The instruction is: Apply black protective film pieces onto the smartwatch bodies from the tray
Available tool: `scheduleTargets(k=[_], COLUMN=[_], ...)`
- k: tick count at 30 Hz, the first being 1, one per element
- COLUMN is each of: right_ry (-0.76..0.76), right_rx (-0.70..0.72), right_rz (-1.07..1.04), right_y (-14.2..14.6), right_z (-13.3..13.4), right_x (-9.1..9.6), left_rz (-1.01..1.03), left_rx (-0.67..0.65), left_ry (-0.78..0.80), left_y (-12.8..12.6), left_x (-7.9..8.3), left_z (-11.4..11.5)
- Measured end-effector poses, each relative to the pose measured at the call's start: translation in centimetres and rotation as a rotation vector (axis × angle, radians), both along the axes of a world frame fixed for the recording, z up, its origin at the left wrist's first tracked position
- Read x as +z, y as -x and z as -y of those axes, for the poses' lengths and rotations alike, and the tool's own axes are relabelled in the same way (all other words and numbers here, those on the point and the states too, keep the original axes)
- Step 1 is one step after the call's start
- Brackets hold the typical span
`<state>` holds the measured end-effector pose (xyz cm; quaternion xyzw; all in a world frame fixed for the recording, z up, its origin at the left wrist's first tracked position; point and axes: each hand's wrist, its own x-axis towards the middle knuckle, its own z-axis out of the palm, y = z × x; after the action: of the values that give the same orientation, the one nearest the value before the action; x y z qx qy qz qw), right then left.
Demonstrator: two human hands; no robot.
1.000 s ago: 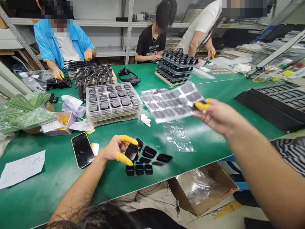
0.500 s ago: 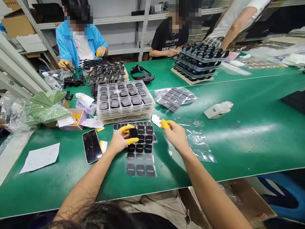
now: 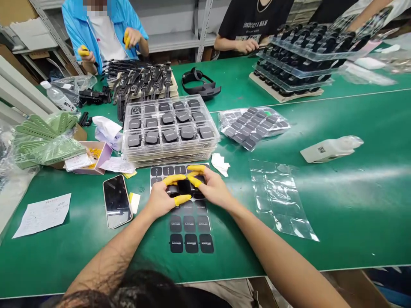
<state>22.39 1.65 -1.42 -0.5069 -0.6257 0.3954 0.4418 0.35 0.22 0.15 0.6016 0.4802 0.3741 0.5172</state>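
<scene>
My left hand [image 3: 162,199] and my right hand [image 3: 212,188], both with yellow finger cots, meet over a small black square piece [image 3: 184,186] and pinch it between them. Most of the piece is hidden by my fingers. Under my hands lies a clear backing sheet of black square pads [image 3: 189,233] with printed marks, its upper part partly covered. Just beyond it stands a tall stack of clear trays [image 3: 170,147] holding dark square watch bodies.
A smartphone [image 3: 117,201] and a paper sheet [image 3: 41,216] lie left of my hands. A clear plastic bag [image 3: 278,199] lies to the right. Co-workers sit across the green table [image 3: 337,222] among watch straps and stacked trays.
My right hand has come in from the side and now joins my left on the black piece. The view has tilted down and moved closer over the table.
</scene>
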Motion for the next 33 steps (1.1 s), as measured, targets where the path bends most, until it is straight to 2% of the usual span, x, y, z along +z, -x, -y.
scheduleTargets(k=[2,4,7,9,15,17,18,20,22,23,25,27,30,33], right_ry=[-0.204,-0.251,-0.023,0.113,0.288,0.272,0.212,-0.003,-0.241,-0.305,-0.297,-0.201,-0.102,-0.135], right_rx=[-0.177,-0.221,-0.061,-0.018,-0.099,-0.091,-0.086,-0.131,-0.242,-0.287,-0.243,-0.133,-0.084,-0.126], right_rz=[0.146,0.217,0.13,0.046,-0.155,-0.148,-0.1,0.09,0.34,0.446,0.577,0.638,0.693,0.666], right_y=[0.1,0.3,0.8,1.2,3.3,3.3,2.8,0.5,-3.0,-4.8,-8.0,-9.9,-10.5,-9.5], right_z=[0.6,1.4,2.5,3.0,3.8,3.6,3.2,1.7,-0.3,-1.3,-3.2,-4.3,-4.4,-3.4], right_x=[0.5,1.0,1.5,1.6,1.5,1.4,1.4,1.4,1.2,1.0,0.3,-0.5,-1.3,-0.6], left_rz=[-0.06,-0.108,-0.159,-0.193,-0.22,-0.204,-0.189,-0.161,-0.159,-0.165,-0.168,-0.161,-0.19,-0.209], left_rx=[0.048,0.078,0.051,0.035,0.033,0.046,0.055,0.077,0.097,0.103,0.113,0.124,0.132,0.129], left_ry=[-0.022,-0.047,-0.112,-0.161,-0.197,-0.187,-0.176,-0.132,-0.071,-0.045,-0.02,-0.028,-0.075,-0.073], left_y=[-0.2,-0.3,-0.4,-0.5,-0.5,-0.4,-0.4,-0.3,-0.2,-0.2,-0.2,-0.3,-0.5,-1.0], left_x=[0.0,0.0,0.2,0.4,0.5,0.3,0.3,0.2,0.2,0.3,0.4,0.7,1.4,2.0], left_z=[0.1,0.2,0.5,0.8,1.0,0.9,0.9,0.7,0.5,0.4,0.3,0.5,1.3,2.2])
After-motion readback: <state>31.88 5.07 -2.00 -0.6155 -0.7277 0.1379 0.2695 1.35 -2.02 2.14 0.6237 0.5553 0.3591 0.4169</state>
